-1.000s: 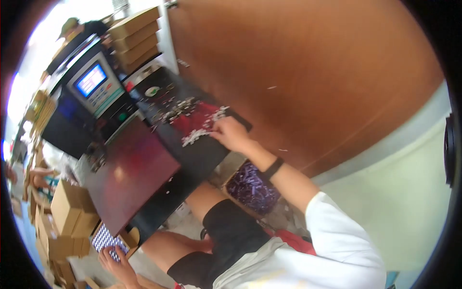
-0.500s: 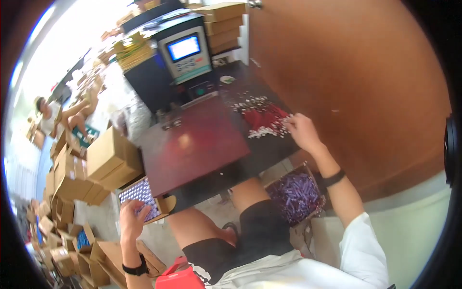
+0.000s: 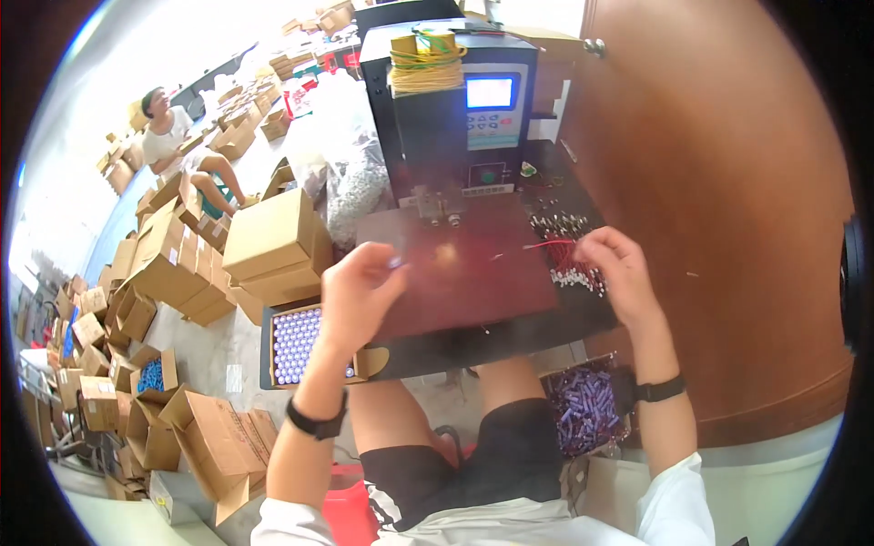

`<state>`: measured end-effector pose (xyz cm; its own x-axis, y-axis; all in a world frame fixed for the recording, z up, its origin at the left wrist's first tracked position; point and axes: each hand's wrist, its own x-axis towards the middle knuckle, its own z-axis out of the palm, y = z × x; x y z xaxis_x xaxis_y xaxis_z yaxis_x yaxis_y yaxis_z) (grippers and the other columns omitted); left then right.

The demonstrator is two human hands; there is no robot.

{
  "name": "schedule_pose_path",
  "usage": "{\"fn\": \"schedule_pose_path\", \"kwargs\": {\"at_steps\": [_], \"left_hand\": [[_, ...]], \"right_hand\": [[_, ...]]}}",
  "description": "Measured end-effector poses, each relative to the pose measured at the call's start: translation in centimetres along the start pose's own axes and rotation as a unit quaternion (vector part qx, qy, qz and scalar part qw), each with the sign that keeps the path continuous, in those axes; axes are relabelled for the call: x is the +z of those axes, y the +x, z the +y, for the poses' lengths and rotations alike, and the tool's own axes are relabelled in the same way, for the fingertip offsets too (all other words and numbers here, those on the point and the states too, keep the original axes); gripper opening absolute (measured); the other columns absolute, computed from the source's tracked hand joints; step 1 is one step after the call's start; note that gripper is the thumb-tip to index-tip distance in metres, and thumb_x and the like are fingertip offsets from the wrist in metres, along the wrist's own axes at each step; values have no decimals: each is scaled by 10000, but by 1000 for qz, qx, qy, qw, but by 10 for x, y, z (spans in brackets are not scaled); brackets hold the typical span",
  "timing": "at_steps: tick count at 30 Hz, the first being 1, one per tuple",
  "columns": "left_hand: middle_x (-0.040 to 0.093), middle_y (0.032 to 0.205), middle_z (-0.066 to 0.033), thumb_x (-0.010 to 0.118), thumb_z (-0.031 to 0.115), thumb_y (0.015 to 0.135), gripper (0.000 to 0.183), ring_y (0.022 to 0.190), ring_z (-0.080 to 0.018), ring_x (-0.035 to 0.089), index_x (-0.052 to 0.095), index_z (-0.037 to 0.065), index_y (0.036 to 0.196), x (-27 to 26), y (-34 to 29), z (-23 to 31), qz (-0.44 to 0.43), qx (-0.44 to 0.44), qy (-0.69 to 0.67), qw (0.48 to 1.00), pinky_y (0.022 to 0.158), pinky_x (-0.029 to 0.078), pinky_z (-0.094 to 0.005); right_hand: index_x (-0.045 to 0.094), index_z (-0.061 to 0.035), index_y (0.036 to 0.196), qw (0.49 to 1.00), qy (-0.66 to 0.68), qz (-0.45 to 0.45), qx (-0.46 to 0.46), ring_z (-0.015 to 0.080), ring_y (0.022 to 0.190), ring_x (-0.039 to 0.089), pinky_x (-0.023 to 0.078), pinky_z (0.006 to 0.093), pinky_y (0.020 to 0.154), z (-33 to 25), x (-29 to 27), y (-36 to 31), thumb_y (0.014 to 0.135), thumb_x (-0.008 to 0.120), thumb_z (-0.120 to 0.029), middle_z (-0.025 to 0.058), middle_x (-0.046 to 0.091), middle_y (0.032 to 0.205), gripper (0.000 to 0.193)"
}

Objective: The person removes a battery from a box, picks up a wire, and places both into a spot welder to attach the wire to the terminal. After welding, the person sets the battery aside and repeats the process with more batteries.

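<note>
My left hand (image 3: 353,296) is raised over the left side of the reddish-brown board (image 3: 473,305). Its thumb and fingers pinch a small purple cylindrical battery cell (image 3: 395,263), of which only an end shows. A thin red wire lead (image 3: 552,243) sticks out leftward from my right hand (image 3: 621,273), closed on it at the table's right side. Beneath and beside that hand lies a pile of red wire leads (image 3: 566,255) with white connectors and metal tips. The machine (image 3: 503,123) with a lit screen and metal electrodes (image 3: 437,214) stands behind the board.
An open box (image 3: 371,362) with rows of purple cells sits left of the board. Another box (image 3: 623,429) of loose purple pieces stands below the table's right edge. Cartons (image 3: 273,241) crowd the left floor, where a person (image 3: 173,136) sits. A brown door (image 3: 719,209) borders the right.
My left hand has risen from the box of cells to the board, now with a cell. My right hand has drawn a red wire lead from the pile. The view has turned left.
</note>
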<state>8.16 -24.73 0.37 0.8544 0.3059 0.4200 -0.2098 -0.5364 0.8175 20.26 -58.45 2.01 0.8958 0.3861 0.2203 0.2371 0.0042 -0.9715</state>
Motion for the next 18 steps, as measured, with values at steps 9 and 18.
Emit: {"fn": "schedule_pose_path", "kwargs": {"at_steps": [9,18], "left_hand": [[732,797,-94,803,162,823,249,711,-121,658,731,-29,966,33,29,-9,-38,-29,28,998,700,536,-279],[712,851,-179,814,209,774,296,770,-272,694,758,-27,943,52,47,-16,-51,-5,72,996,746,536,-349]], "right_hand": [[658,-58,942,997,83,1,8,80,861,558,424,249,782,33,63,23,998,607,-156,0,649,894,124],[658,-54,985,998,55,33,3,79,868,551,418,238,771,36,69,26,1002,628,-174,2,652,931,125]]}}
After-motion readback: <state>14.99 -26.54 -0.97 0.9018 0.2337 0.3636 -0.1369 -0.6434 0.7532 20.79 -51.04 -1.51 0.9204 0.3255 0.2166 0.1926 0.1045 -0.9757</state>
